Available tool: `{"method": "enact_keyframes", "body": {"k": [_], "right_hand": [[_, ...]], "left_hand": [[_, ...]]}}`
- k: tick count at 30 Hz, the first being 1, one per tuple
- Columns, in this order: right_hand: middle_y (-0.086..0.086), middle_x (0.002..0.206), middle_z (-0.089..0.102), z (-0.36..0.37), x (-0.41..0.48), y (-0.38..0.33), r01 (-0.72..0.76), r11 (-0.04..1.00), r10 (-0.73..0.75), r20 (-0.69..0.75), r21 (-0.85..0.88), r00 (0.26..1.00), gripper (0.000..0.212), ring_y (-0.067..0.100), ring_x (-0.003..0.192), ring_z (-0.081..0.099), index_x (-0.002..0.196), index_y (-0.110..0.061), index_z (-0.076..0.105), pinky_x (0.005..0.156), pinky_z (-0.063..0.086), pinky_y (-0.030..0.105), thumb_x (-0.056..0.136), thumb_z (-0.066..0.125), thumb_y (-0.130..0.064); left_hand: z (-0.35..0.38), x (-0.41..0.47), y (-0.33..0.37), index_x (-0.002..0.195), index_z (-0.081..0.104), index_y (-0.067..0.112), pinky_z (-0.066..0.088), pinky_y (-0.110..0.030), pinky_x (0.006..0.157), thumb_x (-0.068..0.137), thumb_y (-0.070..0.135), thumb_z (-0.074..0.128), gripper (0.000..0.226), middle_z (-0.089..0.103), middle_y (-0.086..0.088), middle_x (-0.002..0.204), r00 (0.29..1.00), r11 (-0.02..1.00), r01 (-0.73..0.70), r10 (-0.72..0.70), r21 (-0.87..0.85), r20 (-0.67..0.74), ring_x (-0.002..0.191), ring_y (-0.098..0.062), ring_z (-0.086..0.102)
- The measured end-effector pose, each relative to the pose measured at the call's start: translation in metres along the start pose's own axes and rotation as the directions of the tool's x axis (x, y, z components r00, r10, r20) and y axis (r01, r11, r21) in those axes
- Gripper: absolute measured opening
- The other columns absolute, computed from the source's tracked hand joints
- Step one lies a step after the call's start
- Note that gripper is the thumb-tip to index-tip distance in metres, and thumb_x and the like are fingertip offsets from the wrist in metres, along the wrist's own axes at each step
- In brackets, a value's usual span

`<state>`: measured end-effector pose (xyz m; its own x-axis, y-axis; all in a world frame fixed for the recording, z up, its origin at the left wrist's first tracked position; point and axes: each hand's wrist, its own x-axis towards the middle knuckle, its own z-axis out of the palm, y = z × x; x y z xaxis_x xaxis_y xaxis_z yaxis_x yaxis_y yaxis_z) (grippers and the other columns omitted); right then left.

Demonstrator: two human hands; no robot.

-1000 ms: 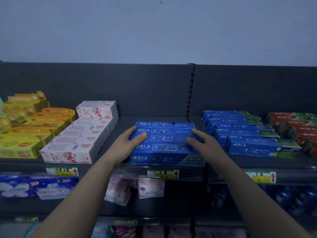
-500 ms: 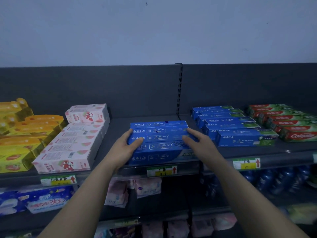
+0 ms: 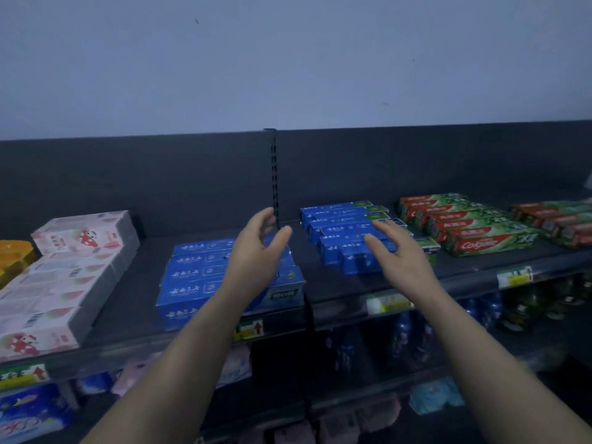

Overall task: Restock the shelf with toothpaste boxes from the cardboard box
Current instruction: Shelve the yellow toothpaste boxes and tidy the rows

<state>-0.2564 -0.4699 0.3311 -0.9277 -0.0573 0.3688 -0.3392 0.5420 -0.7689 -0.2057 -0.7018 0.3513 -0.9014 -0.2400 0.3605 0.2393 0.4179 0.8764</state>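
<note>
Mid-frame, our left hand [image 3: 256,254] and right hand [image 3: 402,256], fingers loosely spread, both empty, before blue toothpaste boxes [image 3: 197,285] on the shelf [image 3: 136,302].

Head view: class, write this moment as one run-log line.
blue toothpaste boxes: stacked on shelf | left hand: open, holds nothing | right hand: open, holds nothing
</note>
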Motion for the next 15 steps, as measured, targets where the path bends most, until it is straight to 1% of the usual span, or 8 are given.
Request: {"method": "enact_keyframes", "body": {"k": [3,5,7,10,12,15], "right_hand": [[0.000,0.157,0.026,-0.033,0.020,0.037,-0.048,0.997,0.046,-0.019,-0.059,0.999,0.047,0.015,0.147,0.015,0.141,-0.025,0.047,0.116,0.017,0.037,0.097,0.050,-0.041],[0.002,0.158,0.023,-0.052,0.034,0.061,-0.083,0.993,0.083,-0.003,-0.085,0.997,0.049,0.017,0.147,0.012,0.143,-0.024,0.044,0.117,0.016,0.038,0.097,0.048,-0.042],[0.003,0.158,0.023,-0.068,0.045,0.082,-0.115,0.990,0.117,0.022,-0.081,0.993,0.052,0.017,0.147,0.015,0.145,-0.021,0.041,0.118,0.018,0.039,0.098,0.047,-0.042],[0.001,0.157,0.027,-0.081,0.057,0.104,-0.164,0.986,0.167,0.098,-0.034,0.981,0.055,0.019,0.144,0.024,0.148,-0.021,0.036,0.116,0.025,0.040,0.098,0.046,-0.042],[0.000,0.155,0.030,-0.082,0.062,0.112,-0.201,0.980,0.199,0.155,-0.006,0.968,0.056,0.020,0.141,0.030,0.150,-0.021,0.031,0.111,0.029,0.037,0.099,0.044,-0.041],[-0.001,0.155,0.030,-0.078,0.068,0.112,-0.208,0.976,0.188,0.237,0.063,0.953,0.058,0.020,0.140,0.032,0.152,-0.021,0.026,0.105,0.029,0.032,0.100,0.043,-0.041]], "left_hand": [[0.051,0.004,0.007,0.150,0.026,0.021,0.030,-0.033,0.113,0.096,0.037,0.053,0.063,0.031,0.007,0.154,0.997,0.999,0.027,-0.029,0.032,0.074,0.140,-0.011,0.032],[0.084,0.009,0.012,0.153,0.017,0.021,0.026,-0.034,0.113,0.096,0.044,0.050,0.070,0.022,0.007,0.157,0.989,0.994,0.099,-0.104,0.053,0.104,0.143,-0.014,0.025],[0.112,0.016,0.015,0.155,0.006,0.022,0.023,-0.036,0.113,0.096,0.049,0.048,0.077,0.009,0.007,0.161,0.975,0.982,0.179,-0.184,0.054,0.126,0.146,-0.016,0.018],[0.138,0.028,0.009,0.154,-0.007,0.022,0.019,-0.039,0.115,0.095,0.051,0.048,0.086,-0.005,0.003,0.162,0.948,0.952,0.306,-0.307,0.020,0.090,0.148,-0.021,0.011],[0.148,0.031,0.003,0.152,-0.013,0.019,0.018,-0.040,0.117,0.094,0.051,0.049,0.092,-0.005,-0.001,0.162,0.924,0.925,0.380,-0.380,-0.008,0.047,0.148,-0.024,0.011],[0.158,0.028,-0.004,0.152,-0.013,0.017,0.020,-0.039,0.115,0.093,0.052,0.049,0.093,0.002,-0.003,0.162,0.904,0.903,0.428,-0.427,-0.042,0.026,0.147,-0.025,0.015]]}}
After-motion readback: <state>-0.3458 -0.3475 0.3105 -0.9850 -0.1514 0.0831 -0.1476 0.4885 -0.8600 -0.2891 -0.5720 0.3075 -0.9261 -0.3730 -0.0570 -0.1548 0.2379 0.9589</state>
